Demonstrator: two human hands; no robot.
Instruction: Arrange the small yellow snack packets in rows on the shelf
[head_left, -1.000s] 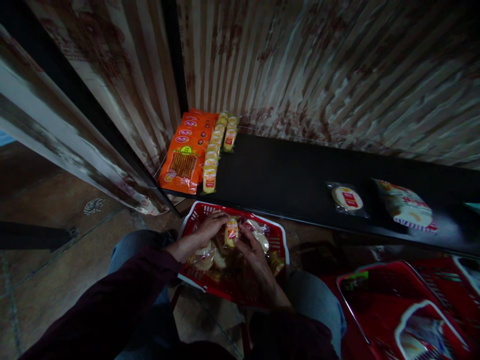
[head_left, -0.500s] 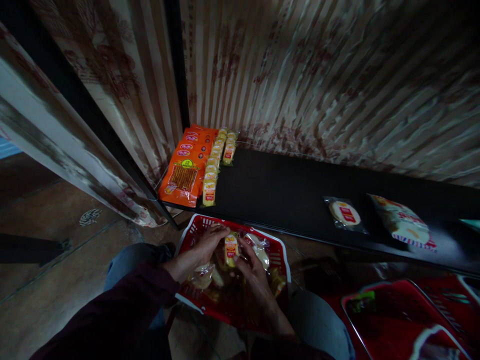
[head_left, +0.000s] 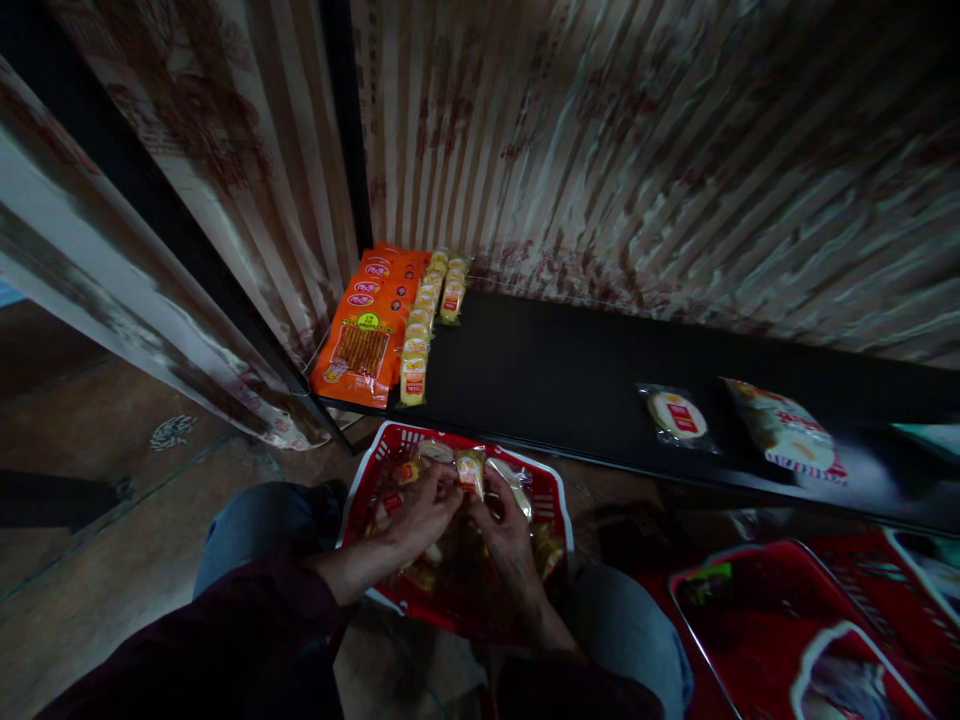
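A small yellow snack pack point(head_left: 470, 470) with a white and red label stands upright between my hands, over a red basket point(head_left: 559, 515) with a white rim. My left hand point(head_left: 426, 512) is closed at its lower left side, fingers bent. On the other side my right hand point(head_left: 510, 540) pinches the pack between thumb and fingers. Beneath them the basket holds several clear-wrapped pale round cakes, one a white wrapped cake point(head_left: 512, 488) beside my right fingers. Similar yellow packs point(head_left: 415, 360) form two rows on the black shelf point(head_left: 555, 370), beside orange snack bags point(head_left: 360, 345).
Farther right on the shelf lie a single wrapped round cake point(head_left: 677, 415) and a white snack bag point(head_left: 787, 432). More red baskets point(head_left: 739, 640) stand on the floor at lower right. A black shelf post point(head_left: 349, 130) and a striped curtain point(head_left: 600, 140) rise behind.
The yellow pack has moved up slightly toward the shelf, and my left hand has shifted lower along it. More wrapped items in the basket's left side are now uncovered. The view has shifted slightly.
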